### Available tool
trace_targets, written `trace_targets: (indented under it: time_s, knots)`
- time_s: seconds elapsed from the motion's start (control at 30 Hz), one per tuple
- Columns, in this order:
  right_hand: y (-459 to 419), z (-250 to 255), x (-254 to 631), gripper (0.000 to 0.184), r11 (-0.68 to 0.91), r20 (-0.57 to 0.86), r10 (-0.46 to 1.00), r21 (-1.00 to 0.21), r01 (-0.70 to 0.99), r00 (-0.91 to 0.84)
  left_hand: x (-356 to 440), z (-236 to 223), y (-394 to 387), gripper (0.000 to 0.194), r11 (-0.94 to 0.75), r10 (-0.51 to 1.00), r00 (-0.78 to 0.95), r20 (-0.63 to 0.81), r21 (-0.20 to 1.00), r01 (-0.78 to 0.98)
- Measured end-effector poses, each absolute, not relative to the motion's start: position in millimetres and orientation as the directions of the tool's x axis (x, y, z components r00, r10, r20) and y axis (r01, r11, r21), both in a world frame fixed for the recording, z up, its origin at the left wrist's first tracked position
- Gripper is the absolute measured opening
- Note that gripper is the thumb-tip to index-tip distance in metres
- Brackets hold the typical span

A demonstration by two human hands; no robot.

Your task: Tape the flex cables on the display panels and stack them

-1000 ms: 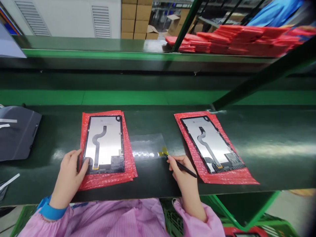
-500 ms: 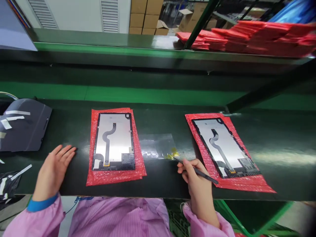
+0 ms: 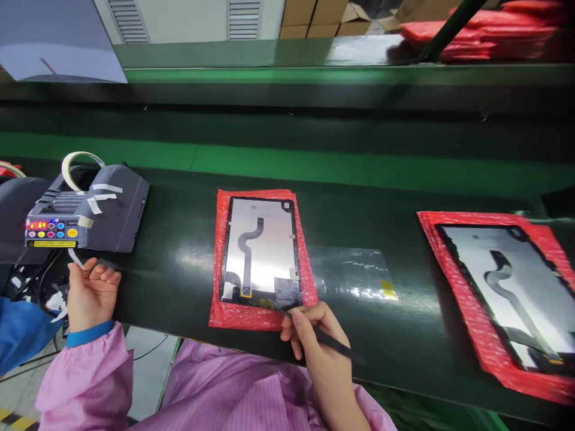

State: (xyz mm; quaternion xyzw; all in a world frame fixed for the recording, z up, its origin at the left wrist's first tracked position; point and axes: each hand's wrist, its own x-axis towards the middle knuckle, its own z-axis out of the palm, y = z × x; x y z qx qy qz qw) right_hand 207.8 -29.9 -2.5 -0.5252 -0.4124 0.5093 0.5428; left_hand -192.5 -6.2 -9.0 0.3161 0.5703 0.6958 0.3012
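My right hand (image 3: 321,341) grips dark tweezers (image 3: 330,341), their tip at the lower edge of a display panel (image 3: 278,245). A small yellowish patch (image 3: 266,303) shows near the tip. The panel lies silver back up, with a grey flex cable (image 3: 247,257), on red bubble wrap bags (image 3: 242,318). Far left, my left hand (image 3: 92,293) is at the front of a grey tape dispenser (image 3: 117,221) with a lit number display. Its fingers are curled, and a white strip of tape (image 3: 75,257) from the dispenser runs between thumb and forefinger.
A clear plastic bag (image 3: 341,272) with a yellow piece (image 3: 388,290) lies right of the panel. Farther right, another panel (image 3: 525,287) rests on red wrap (image 3: 467,335). Cut tape strips (image 3: 103,196) stick to the dispenser. Red bags (image 3: 507,36) are stacked on the shelf behind.
The view has swung left. My right hand has brought the tweezers from the yellow piece on the clear bag to the left panel's lower edge. My left hand has moved to the dispenser's tape.
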Motion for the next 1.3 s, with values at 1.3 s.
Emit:
trace_targets:
  time_s: [1.3]
  knots:
    - [-24.1,-3.7,182.3,0.03,-0.053,-0.021,0.994,-0.953,0.298,0.111,-29.6,-7.8,-12.5,0.068,-0.624,0.751,0.567,0.338,0.645,0.441]
